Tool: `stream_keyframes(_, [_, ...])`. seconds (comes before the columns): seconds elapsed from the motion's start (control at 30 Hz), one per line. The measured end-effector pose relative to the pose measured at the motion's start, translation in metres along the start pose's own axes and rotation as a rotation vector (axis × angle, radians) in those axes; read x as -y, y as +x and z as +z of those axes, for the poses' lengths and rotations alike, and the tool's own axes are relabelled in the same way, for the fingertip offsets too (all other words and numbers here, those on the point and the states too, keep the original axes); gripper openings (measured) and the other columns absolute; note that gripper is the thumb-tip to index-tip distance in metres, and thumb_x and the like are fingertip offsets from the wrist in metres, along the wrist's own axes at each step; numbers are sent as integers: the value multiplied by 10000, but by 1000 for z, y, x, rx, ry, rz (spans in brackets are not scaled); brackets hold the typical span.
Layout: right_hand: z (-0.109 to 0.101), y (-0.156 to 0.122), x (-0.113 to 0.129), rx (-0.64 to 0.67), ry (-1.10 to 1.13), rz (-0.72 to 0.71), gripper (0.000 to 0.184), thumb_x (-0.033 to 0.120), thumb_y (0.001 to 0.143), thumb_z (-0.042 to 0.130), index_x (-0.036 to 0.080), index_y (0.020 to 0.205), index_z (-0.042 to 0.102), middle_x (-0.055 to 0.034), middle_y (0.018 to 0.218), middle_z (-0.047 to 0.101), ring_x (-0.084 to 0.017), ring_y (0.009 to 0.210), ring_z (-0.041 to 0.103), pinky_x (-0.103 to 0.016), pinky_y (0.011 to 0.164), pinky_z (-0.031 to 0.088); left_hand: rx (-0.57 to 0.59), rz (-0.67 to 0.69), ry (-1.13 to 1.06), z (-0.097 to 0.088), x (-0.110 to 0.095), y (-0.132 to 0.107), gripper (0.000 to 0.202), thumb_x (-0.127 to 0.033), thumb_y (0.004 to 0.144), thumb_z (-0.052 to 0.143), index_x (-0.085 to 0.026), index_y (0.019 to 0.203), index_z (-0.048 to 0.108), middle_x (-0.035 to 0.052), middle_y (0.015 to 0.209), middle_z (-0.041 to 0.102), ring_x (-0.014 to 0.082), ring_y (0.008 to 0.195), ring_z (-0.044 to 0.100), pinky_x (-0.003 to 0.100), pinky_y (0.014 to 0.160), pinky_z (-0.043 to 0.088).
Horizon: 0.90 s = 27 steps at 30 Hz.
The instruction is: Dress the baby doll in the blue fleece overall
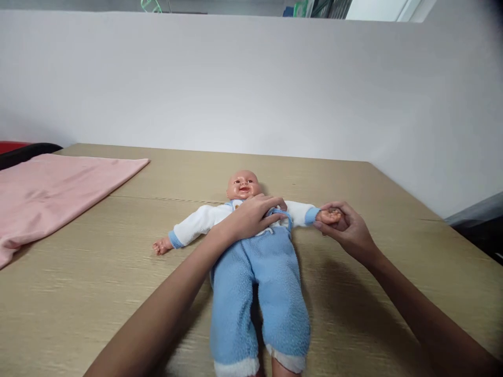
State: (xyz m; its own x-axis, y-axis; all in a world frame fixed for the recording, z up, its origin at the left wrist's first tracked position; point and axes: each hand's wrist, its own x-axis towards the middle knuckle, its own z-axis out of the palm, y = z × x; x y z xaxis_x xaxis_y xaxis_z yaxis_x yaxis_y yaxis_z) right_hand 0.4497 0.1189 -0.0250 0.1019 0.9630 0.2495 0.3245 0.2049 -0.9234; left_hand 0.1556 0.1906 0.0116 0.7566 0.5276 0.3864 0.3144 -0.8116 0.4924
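A bald baby doll [257, 262] lies face up on the wooden table, head away from me, arms spread. It wears light blue fleece overalls over a white top with blue cuffs. My left hand [255, 213] rests across the doll's chest, fingers stretched out toward the blue strap [290, 220] at the doll's shoulder on the right. My right hand [349, 230] is closed around the doll's hand [329, 216], with thumb and fingers close to the blue cuff [312, 215]. The doll's other arm [200, 222] lies out to the left, untouched. The feet are cut off by the lower frame edge.
A pink cloth [58, 193] is spread over the left of the table [118, 293]. Behind it sits a black and red object [29, 151], partly cut off. A white wall [243, 89] rises past the table's far edge. Something dark [479, 225] stands beyond the right edge.
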Motion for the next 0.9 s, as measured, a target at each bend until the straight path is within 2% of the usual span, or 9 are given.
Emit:
stream_keyframes(0.13, [40, 19, 12, 17, 98, -45, 595, 521, 657, 990, 258, 1050, 631, -32, 915, 785, -238, 868, 773, -375, 824, 654, -55, 78, -219, -5, -5, -5, 239, -420, 1105, 561, -233, 1173, 694, 70, 1158, 766, 228, 1069, 707, 341, 967, 522])
stream_keyframes(0.23, [62, 23, 17, 145, 96, -82, 511, 462, 706, 954, 249, 1058, 650, -38, 935, 794, -220, 844, 768, -347, 794, 647, -104, 123, -254, -5, -5, -7, 227, -415, 1090, 603, -231, 1152, 720, 74, 1139, 770, 224, 1054, 712, 341, 962, 525])
stream_keyframes(0.3, [68, 20, 20, 262, 54, -110, 414, 409, 784, 884, 252, 1102, 670, -35, 964, 781, -213, 851, 756, -342, 797, 636, -169, 131, -288, -4, -4, -6, 209, -408, 1074, 638, -222, 1112, 726, 69, 1086, 770, 216, 999, 712, 338, 934, 529])
stream_keyframes(0.4, [66, 10, 26, 381, -35, -212, 252, 377, 939, 715, 264, 1164, 705, -48, 1082, 751, -237, 1020, 728, -388, 953, 599, -261, 98, -389, -3, 0, -4, 174, -372, 1049, 680, -200, 1051, 707, 55, 1033, 764, 203, 968, 701, 327, 912, 528])
stream_keyframes(0.5, [65, -3, 33, 289, -98, -236, 225, 431, 1000, 627, 263, 1104, 735, -58, 1127, 712, -260, 1126, 669, -424, 1060, 539, -314, -24, -413, 2, 6, 0, 196, -384, 1028, 691, -190, 1029, 665, 54, 1011, 743, 205, 964, 681, 331, 892, 523])
stream_keyframes(0.6, [72, -13, 35, 132, 51, -43, 255, 515, 988, 648, 265, 1016, 691, -57, 1122, 708, -258, 1136, 669, -419, 1073, 548, -271, -89, -280, 8, 12, 3, 239, -438, 1031, 658, -201, 1027, 633, 62, 1007, 720, 219, 949, 646, 355, 865, 507])
stream_keyframes(0.7, [80, -16, 31, 111, 350, 168, 307, 585, 989, 611, 278, 977, 620, -61, 1112, 732, -257, 1124, 709, -430, 1055, 588, -223, -75, -138, 14, 15, 3, 225, -430, 1032, 633, -206, 1025, 620, 71, 1008, 710, 231, 941, 622, 373, 846, 490])
stream_keyframes(0.8, [84, -14, 20, 49, 448, 273, 377, 643, 919, 691, 279, 952, 598, -48, 1028, 735, -245, 1024, 740, -411, 985, 627, -169, -100, -100, 17, 15, 4, 196, -407, 1030, 604, -212, 1014, 599, 60, 977, 695, 222, 887, 619, 366, 801, 481])
stream_keyframes(0.9, [89, -8, 6, -33, 401, 279, 472, 677, 827, 793, 267, 960, 602, -5, 932, 703, -198, 882, 714, -325, 822, 624, -145, -170, -128, 20, 14, 5, 178, -405, 1052, 545, -231, 1013, 552, 35, 917, 681, 216, 833, 628, 357, 758, 464])
